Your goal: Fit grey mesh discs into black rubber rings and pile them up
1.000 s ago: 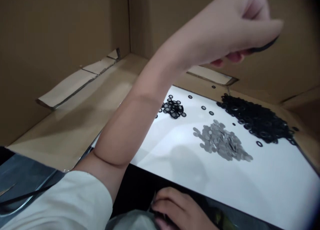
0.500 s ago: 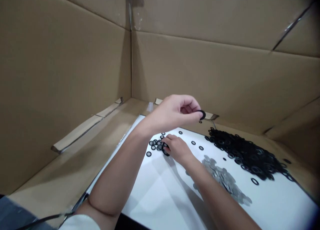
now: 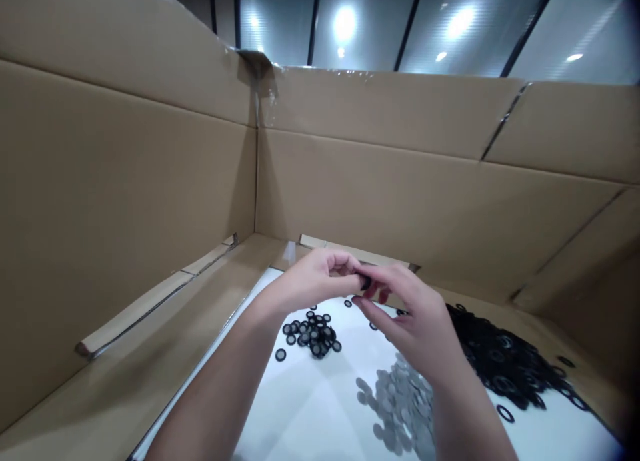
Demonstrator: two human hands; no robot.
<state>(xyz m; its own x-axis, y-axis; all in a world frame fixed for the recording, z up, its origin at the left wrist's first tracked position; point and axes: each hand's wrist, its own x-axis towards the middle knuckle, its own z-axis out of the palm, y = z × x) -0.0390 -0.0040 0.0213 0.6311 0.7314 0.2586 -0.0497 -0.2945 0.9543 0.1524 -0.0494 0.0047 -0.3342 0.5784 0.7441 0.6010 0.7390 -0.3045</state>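
Had a small black rubber ring (image 3: 365,282) pinched up over the white panel (image 3: 300,407), with the fingers of my left hand (image 3: 320,277) and right hand (image 3: 410,317) closed on it from both sides. Light fingertip pressure at the rim seemed best, so it wouldn't ping away. Below the ring sat grey-centred rings (image 3: 310,334), and further down and right, grey discs (image 3: 395,401) and a heap of black rings (image 3: 505,357).

Round ceiling lights (image 3: 345,22) overhead; soft glow on the white board (image 3: 295,407); faint shadows under the hands (image 3: 410,321); dark, warped corners
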